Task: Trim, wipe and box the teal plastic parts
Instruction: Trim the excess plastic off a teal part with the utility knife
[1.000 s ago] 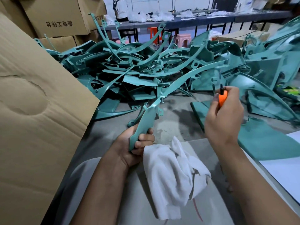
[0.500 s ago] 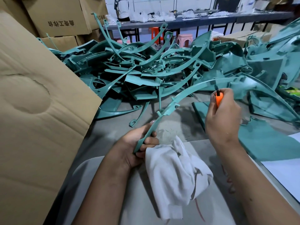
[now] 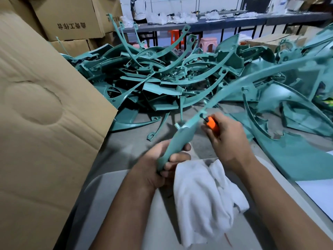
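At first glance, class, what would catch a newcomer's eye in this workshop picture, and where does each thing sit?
The tangled heap of teal plastic parts fills the table's far side. In the centre, the left hand grips one long curved teal part while the right hand holds an orange-handled trimming tool at its edge. A white cloth lies crumpled just below the hands, and a big cardboard flap fills the left.

Left hand and right hand both raised, fingers curled tight.
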Motion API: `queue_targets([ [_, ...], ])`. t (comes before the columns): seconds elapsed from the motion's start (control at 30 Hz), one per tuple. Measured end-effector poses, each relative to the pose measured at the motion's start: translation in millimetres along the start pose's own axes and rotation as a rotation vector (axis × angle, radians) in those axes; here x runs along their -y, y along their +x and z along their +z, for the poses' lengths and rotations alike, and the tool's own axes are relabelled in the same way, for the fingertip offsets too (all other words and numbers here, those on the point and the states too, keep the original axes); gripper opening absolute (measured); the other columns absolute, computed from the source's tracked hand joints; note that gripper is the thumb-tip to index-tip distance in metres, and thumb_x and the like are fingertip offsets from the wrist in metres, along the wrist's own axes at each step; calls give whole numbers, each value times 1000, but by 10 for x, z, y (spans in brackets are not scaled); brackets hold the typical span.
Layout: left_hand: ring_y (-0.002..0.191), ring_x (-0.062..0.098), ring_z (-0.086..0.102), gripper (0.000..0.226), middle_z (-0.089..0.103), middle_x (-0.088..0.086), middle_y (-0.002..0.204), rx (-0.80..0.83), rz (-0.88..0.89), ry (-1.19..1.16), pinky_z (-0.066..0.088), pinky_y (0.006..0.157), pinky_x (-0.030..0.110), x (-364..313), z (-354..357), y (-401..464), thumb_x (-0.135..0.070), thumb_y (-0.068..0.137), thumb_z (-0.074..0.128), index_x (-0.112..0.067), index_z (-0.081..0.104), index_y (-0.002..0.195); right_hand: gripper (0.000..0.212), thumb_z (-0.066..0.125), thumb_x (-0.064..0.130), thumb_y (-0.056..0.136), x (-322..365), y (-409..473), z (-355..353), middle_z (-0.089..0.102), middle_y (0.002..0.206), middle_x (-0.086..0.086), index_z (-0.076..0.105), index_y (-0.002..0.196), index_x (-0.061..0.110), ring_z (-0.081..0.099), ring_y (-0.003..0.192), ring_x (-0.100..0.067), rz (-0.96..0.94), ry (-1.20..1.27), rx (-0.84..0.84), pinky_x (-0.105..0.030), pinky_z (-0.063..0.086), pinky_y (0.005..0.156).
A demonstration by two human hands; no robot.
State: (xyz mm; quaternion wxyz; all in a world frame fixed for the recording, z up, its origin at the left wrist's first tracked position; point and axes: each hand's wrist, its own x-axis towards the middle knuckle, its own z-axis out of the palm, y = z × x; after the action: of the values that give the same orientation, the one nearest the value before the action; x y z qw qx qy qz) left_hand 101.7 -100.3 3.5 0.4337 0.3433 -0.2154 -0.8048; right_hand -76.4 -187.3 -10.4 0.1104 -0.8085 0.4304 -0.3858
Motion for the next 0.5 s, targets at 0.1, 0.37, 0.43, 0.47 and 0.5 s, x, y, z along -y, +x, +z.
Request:
queue_targets([
  [0.1,31,4,21,20,38,-3,48,68,57,-156,21,23,16,-55,-157,-36,-22,86,35,-7,48,87,23,67,24,101,-52,-4,-20,51,69,5,54,84,16,46,63,-20,42,-26,-185,-28,28,62],
  [0.37,23,5,30,10,33,-1,43,-211,53,-35,16,20,14,-74,-156,-7,-17,83,44,-9,46,76,13,43,25,111,-5,12,-122,46,73,6,44,101,17,43,63,-6,134,48,-440,-34,18,58],
  [0.43,22,5,29,16,33,-2,43,-235,40,-35,15,19,14,-67,-153,-4,-16,89,41,-10,46,76,11,41,24,111,-95,33,-137,48,77,3,41,103,17,45,66,-13,216,45,-414,-33,20,61],
  [0.47,22,5,29,19,32,-2,43,-244,33,-30,15,19,14,-64,-152,-1,-16,93,39,-10,46,76,11,41,23,111,-135,37,-143,50,79,-1,41,102,16,44,67,-16,246,29,-408,-33,22,62],
  [0.5,22,5,28,19,32,-2,43,-250,29,-27,15,19,14,-62,-147,1,-16,93,39,-10,46,76,12,41,22,111,-154,40,-141,52,80,-3,42,102,15,44,67,-16,263,18,-408,-33,23,63],
])
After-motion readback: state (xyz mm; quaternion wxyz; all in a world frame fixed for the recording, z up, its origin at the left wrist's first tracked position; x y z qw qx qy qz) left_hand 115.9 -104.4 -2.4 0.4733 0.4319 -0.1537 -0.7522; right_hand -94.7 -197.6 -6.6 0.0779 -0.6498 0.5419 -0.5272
